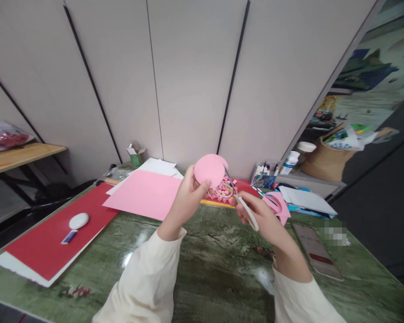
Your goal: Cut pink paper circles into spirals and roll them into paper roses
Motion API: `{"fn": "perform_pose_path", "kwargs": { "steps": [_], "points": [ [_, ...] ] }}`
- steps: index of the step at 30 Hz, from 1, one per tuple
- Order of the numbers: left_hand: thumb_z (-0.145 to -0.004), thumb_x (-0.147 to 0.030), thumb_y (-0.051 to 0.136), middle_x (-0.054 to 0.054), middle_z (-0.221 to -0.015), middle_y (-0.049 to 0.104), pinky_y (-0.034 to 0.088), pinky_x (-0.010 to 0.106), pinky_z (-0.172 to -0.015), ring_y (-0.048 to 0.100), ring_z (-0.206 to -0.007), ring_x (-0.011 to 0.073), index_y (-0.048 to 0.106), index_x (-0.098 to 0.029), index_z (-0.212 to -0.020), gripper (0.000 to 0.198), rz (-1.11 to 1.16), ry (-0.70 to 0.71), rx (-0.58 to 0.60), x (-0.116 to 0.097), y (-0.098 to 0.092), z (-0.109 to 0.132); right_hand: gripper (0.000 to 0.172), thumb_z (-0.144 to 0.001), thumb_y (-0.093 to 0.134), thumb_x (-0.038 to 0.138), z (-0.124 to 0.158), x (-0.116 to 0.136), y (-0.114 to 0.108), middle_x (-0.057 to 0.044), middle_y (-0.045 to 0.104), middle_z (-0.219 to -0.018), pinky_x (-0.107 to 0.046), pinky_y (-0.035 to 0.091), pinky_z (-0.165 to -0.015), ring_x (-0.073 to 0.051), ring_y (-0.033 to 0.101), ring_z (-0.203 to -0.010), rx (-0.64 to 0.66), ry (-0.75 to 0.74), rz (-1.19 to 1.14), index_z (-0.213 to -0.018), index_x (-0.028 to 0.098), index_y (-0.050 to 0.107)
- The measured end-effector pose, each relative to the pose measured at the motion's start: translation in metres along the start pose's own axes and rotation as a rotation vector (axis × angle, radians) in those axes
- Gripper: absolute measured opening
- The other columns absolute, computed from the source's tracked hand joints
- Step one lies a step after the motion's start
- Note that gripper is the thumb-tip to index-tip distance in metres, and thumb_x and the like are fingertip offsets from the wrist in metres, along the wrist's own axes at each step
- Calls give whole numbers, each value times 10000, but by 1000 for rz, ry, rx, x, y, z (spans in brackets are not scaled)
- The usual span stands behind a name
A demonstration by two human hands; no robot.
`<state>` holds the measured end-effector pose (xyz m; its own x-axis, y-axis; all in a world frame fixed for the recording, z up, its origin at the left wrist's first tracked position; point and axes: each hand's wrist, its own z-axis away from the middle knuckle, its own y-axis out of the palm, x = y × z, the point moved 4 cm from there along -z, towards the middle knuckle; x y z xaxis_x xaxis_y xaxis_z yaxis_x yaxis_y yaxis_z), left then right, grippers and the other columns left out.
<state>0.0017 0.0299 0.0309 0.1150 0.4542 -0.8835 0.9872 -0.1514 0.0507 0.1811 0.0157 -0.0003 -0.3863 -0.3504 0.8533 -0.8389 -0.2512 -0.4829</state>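
My left hand (pixel 187 194) is raised above the green table (pixel 202 264) and pinches a round pink paper disc (pixel 209 169) by its lower edge. My right hand (pixel 260 214) is closed around the white handles of a pair of scissors (pixel 241 199). The blades point up and meet the disc's right edge. Just behind the hands lies a small heap of pink pieces with a tape ring (pixel 224 190). A curled pink paper offcut (pixel 276 205) rests to the right of my right hand.
A large pink sheet (pixel 143 194) and white sheets lie at the back centre. A red sheet (pixel 54 235) at the left carries a white oval object (pixel 78 220). A phone (pixel 317 251) lies at the right. Markers, bottles and a woven basket (pixel 325 163) stand at the back right.
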Motion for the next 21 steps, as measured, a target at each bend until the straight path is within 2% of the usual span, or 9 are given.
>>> {"fn": "perform_pose_path", "kwargs": {
  "steps": [8, 15, 21],
  "points": [
    [-828, -284, 501, 32, -831, 539, 443, 245, -584, 540, -674, 120, 432, -170, -1086, 291, -18, -30, 48, 1, -1, 2, 306, -856, 434, 497, 2, 3, 0, 35, 424, -625, -214, 326, -477, -103, 427, -531, 35, -2, -49, -828, 197, 488],
    [-835, -292, 496, 44, -905, 530, 435, 248, -579, 547, -678, 117, 430, -184, -1111, 304, -54, -65, 107, 0, 0, 4, 298, -856, 441, 491, 2, 3, -4, 29, 443, -639, -220, 331, -495, -108, 427, -551, 22, -6, 22, -843, 199, 496],
    [-832, -289, 496, 32, -817, 543, 437, 261, -593, 552, -680, 134, 452, -171, -1041, 243, -66, -76, 127, -2, -3, 5, 292, -850, 451, 484, 3, 1, -7, 35, 449, -636, -219, 327, -493, -108, 425, -546, 29, 3, 67, -800, 198, 487]
  ]
}}
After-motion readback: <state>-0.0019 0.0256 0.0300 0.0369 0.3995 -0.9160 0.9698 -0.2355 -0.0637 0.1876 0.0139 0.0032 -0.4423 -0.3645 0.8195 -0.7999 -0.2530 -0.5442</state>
